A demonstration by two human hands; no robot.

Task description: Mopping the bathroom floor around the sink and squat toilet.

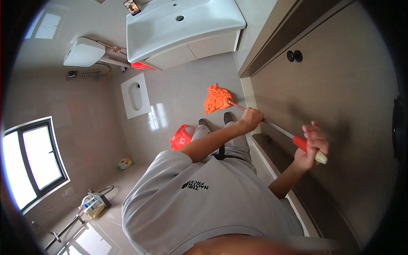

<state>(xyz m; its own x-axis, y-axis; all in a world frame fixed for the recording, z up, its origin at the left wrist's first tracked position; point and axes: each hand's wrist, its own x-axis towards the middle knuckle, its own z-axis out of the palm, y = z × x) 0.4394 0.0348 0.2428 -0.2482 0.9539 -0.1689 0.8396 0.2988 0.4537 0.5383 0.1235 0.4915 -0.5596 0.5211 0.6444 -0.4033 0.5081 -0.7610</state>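
Note:
An orange string mop [217, 99] has its head spread on the grey floor, in front of my shoes. Its thin metal handle slants up to the right, ending in a red grip [299, 143] with a pale tip. My left hand [252, 119] is closed around the metal handle, partway along it. Higher up, my right hand [312, 147] lies against the red grip near its end. The right fingers stretch out past the handle, loosely apart, and the hand covers part of the grip.
A brown door [340, 76] with a black knob [294, 56] stands close on the right. Ahead is a white sink cabinet [195, 46]; a squat toilet [135, 96] is set in the floor to the left. Beside my leg sits a red bucket [181, 137], with a bottle [125, 163] farther left.

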